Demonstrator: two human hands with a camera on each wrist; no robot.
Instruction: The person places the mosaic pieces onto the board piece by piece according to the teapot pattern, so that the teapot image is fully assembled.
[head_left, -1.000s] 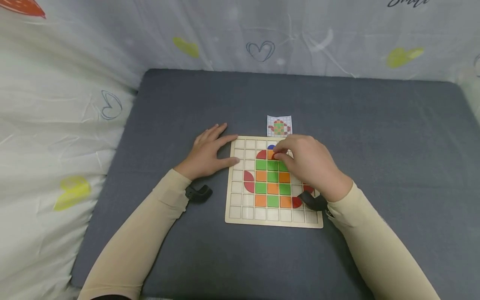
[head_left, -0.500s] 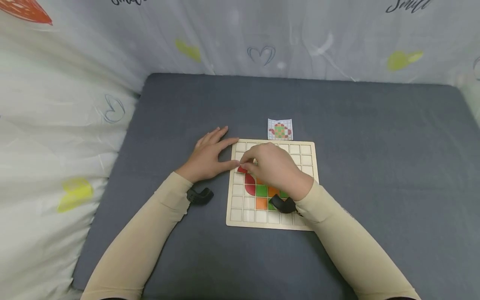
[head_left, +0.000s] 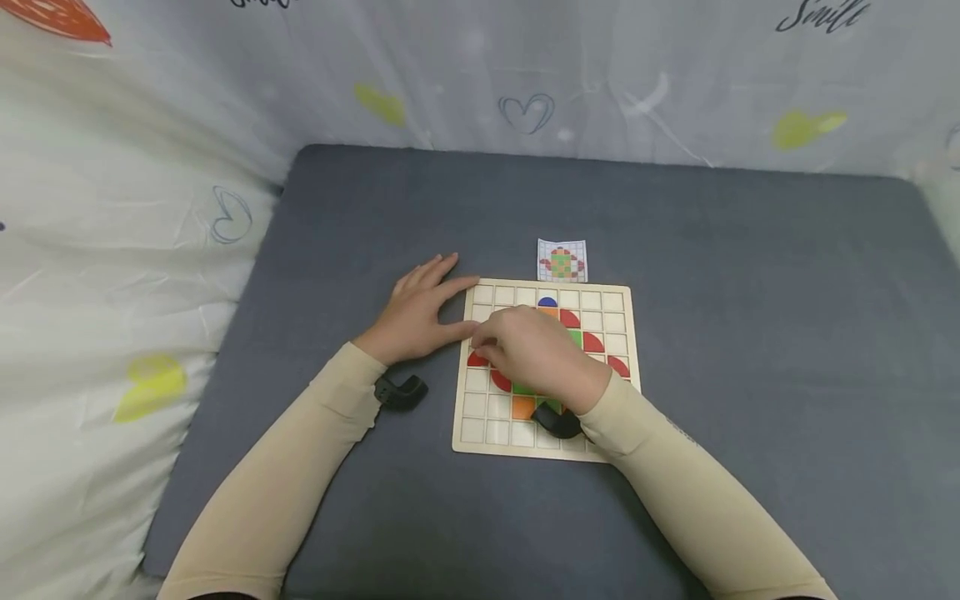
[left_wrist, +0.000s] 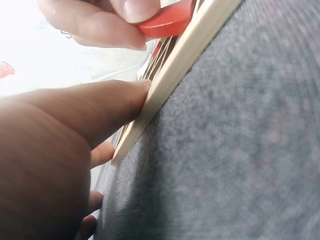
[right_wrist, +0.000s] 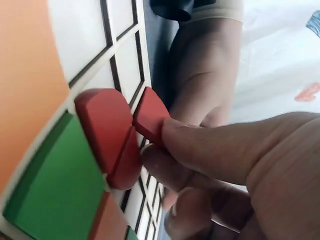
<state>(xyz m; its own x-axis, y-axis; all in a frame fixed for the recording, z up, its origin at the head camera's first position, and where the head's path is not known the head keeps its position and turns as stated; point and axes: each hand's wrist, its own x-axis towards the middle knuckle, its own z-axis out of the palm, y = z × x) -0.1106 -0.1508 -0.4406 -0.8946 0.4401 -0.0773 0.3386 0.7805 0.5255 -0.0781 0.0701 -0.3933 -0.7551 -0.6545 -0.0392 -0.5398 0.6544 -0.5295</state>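
My right hand [head_left: 536, 350] pinches a red quarter-circle tile [right_wrist: 151, 115] between thumb and fingers. In the head view that red tile [head_left: 477, 359] sits at the leftmost column of the wooden grid board [head_left: 472, 429]. Beside it on the board are two more red tiles, one of them this rounded piece [right_wrist: 105, 117]. My left hand [head_left: 416, 317] lies with fingers spread, its thumb and index finger touching the board's left edge. Orange and green squares fill the middle of the board, partly hidden under my right hand.
A small printed pattern card [head_left: 562, 261] lies just beyond the board's far edge. A blue half-circle tile [head_left: 547, 302] and several red tiles, such as this one [head_left: 618, 367], sit on the board. Grey cloth [head_left: 750, 333] covers the table; patterned curtains [head_left: 450, 75] hang behind.
My right hand has moved left from the board's upper middle to its left column with the red tile, then slightly nearer me. The left hand stays at the board's edge.
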